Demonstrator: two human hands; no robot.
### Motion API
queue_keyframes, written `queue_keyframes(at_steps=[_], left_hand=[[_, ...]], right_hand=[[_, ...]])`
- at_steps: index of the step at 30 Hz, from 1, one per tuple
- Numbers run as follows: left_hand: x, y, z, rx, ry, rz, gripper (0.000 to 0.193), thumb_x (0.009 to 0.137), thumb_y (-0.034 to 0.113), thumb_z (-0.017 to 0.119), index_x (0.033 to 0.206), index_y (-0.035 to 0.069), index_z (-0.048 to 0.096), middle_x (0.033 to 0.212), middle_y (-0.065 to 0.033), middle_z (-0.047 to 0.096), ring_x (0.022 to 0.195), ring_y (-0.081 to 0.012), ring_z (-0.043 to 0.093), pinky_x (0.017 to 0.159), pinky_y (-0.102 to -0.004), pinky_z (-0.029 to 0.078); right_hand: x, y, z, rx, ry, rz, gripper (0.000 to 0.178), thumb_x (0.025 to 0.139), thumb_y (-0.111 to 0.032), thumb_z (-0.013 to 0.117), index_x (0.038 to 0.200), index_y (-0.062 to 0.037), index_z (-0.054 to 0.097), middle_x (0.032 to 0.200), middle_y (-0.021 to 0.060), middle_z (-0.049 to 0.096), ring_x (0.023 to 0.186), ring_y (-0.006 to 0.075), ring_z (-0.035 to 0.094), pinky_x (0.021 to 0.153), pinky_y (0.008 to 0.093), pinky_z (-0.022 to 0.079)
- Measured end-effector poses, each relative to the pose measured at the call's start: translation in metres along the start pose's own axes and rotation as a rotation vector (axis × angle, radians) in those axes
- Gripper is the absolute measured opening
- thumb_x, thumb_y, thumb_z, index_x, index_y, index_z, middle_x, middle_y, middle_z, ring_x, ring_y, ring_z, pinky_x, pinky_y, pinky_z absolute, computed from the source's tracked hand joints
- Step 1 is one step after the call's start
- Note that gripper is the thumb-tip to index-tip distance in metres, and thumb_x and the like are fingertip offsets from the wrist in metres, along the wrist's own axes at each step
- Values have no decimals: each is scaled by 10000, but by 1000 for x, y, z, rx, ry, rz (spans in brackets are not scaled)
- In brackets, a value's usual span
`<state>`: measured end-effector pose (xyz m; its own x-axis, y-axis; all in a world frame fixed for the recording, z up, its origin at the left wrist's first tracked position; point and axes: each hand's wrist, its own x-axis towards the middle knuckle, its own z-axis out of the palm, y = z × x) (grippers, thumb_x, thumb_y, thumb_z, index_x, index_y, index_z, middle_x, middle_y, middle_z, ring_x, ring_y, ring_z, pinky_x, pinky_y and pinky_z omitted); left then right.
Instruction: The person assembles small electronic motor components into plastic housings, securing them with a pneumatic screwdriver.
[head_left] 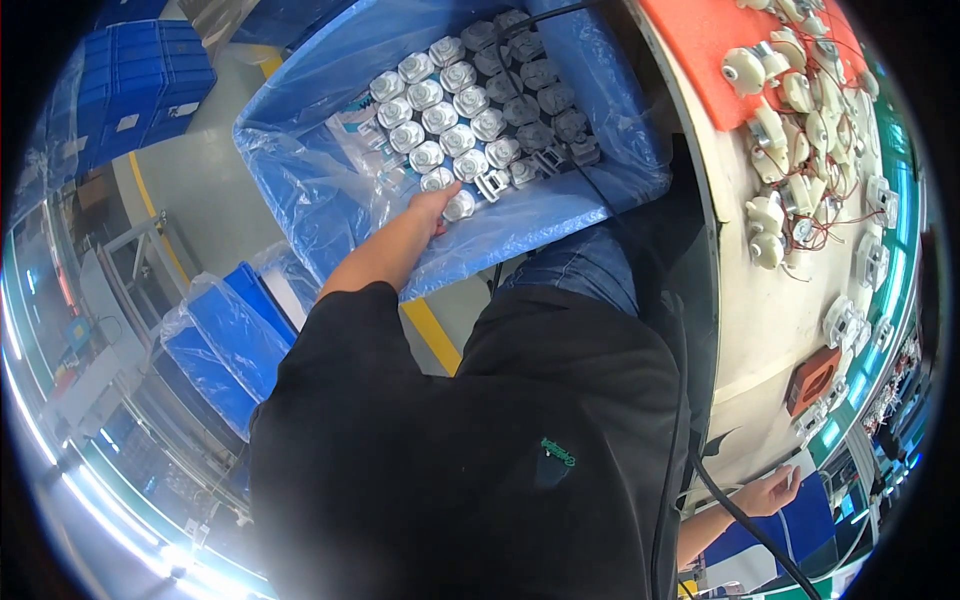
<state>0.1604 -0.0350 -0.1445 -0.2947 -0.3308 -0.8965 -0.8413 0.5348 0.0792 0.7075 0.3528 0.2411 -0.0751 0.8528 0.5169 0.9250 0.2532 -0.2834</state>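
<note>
My left hand (pixel 430 208) reaches into a box lined with blue plastic film (pixel 330 205). Its fingers close around a whitish round-topped part (pixel 459 206) at the near end of a row. Several like parts (pixel 438 118) stand beside it in close rows, each with a raised round centre. Next to the held part are small white bracket-like pieces (pixel 492 185). At the lower right my right hand (pixel 768 492) is near the bench's edge, fingers apart and slightly bent. Nothing shows in it, though the hand is small in view.
The bench (pixel 765 345) on my right carries cream motor-like parts with red wires (pixel 800 150), an orange-red mat (pixel 695 50) and a brown-red block (pixel 813 380). Black cables (pixel 735 510) hang along its side. Blue crates (pixel 140 85) and a film-covered blue bin (pixel 225 335) stand on my left.
</note>
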Motion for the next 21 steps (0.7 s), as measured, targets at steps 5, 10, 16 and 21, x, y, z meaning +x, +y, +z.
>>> queue_keyframes(at_steps=[5,10,16,21], left_hand=[[50,-29,-13,-174,-92,77,659,801,386,878,1289,30,614,1233,-147,643,971,-280,653,771,-410,553],[61,-5,-10,-308,-327,60,591,860,299,830,1309,5,583,1251,-177,618,995,-294,645,780,-401,569],[158,-42,-91,-134,-434,203,645,896,489,746,1332,44,578,1135,-192,656,964,-334,640,797,-442,542],[32,41,-137,264,-126,510,443,903,356,789,909,-57,632,650,-138,637,541,-241,661,432,-355,510]], right_hand=[[-5,-25,12,7,-34,-48,282,1002,-156,688,1227,13,659,963,140,717,846,190,677,748,278,551],[-18,-33,13,-21,-45,1,286,1003,-156,688,1234,9,657,966,133,712,841,189,665,746,281,542],[-40,-29,42,81,-136,7,211,981,-70,652,1179,-1,679,1122,141,686,1093,257,634,953,342,503],[-32,-75,40,198,-58,-2,188,941,-66,703,1114,-3,668,1065,107,681,912,176,669,809,295,549]])
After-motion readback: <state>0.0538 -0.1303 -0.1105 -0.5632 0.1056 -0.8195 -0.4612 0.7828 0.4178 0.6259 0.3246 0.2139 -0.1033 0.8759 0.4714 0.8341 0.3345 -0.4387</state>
